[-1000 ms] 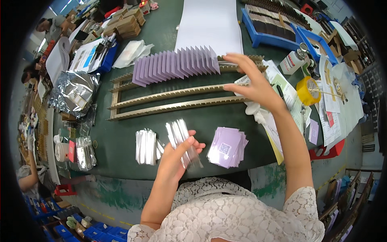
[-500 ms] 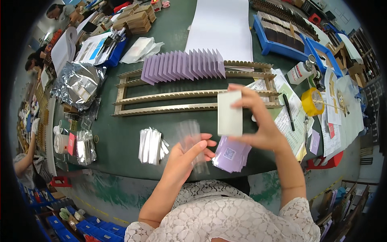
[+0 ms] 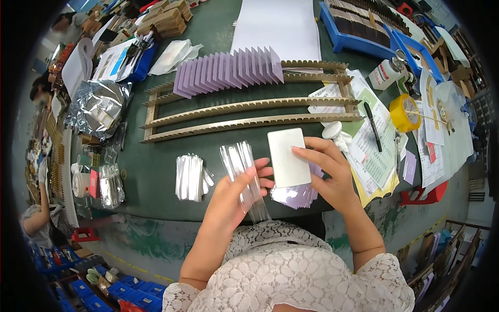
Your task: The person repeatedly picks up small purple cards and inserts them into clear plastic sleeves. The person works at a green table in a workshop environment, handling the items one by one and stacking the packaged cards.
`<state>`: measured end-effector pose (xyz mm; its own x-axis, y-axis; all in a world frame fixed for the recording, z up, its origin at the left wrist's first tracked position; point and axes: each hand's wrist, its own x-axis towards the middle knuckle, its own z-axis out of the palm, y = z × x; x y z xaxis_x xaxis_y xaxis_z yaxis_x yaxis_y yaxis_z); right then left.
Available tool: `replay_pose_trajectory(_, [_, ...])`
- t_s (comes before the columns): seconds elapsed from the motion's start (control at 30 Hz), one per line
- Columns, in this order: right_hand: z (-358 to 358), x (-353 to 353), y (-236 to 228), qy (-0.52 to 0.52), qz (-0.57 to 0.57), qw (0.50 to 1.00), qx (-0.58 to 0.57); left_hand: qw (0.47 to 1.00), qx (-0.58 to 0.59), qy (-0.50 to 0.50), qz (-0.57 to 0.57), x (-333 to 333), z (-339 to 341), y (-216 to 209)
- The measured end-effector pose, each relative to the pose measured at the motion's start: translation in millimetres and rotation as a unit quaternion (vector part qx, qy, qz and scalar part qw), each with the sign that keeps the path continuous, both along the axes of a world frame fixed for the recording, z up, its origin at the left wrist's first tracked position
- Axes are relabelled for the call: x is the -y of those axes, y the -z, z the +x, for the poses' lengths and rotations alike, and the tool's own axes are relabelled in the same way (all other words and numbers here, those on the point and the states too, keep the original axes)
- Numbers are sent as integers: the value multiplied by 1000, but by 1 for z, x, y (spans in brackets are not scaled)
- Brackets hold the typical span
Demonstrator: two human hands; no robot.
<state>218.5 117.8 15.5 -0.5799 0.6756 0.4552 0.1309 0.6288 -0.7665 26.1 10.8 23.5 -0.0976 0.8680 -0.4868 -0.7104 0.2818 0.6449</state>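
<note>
Between the thumb and fingers of my left hand (image 3: 226,200) is a bundle of clear plastic sleeves (image 3: 240,166), held slanting over the table's near edge. My right hand (image 3: 332,174) grips a pale, round-cornered card (image 3: 288,156) by its right side; whether it is one card or a thin stack I cannot tell. Partly hidden below that card lies a fanned pile of lilac cards (image 3: 293,196). Left of my left hand, another pile of clear sleeves (image 3: 189,178) rests on the green table. Beyond both hands, lilac cards (image 3: 226,74) stand in a row in a notched metal rack (image 3: 208,125).
At the right are papers (image 3: 371,156) with a black pen (image 3: 372,126), a yellow tape roll (image 3: 405,113) and a white bottle (image 3: 385,74). Blue trays (image 3: 358,46) sit farther back. On the left lie a silvery plastic bag (image 3: 99,106) and packed sleeves (image 3: 110,184). Another person works at far left.
My right hand has moved down and slightly left with the pale card, now tilted. The sleeves in my left hand are steadier and sharper. The rack appears higher in view.
</note>
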Motion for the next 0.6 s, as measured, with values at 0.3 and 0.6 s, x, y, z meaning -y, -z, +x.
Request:
replay_pose_trajectory(0.3, [-1,18,-16,18,-317,938,-137,996,-76,43,-12,8,3,4])
replay_pose_trajectory(0.6, [-10,29,-29,-71,-390,898,-189,991,-122,35,39,14,-1,16])
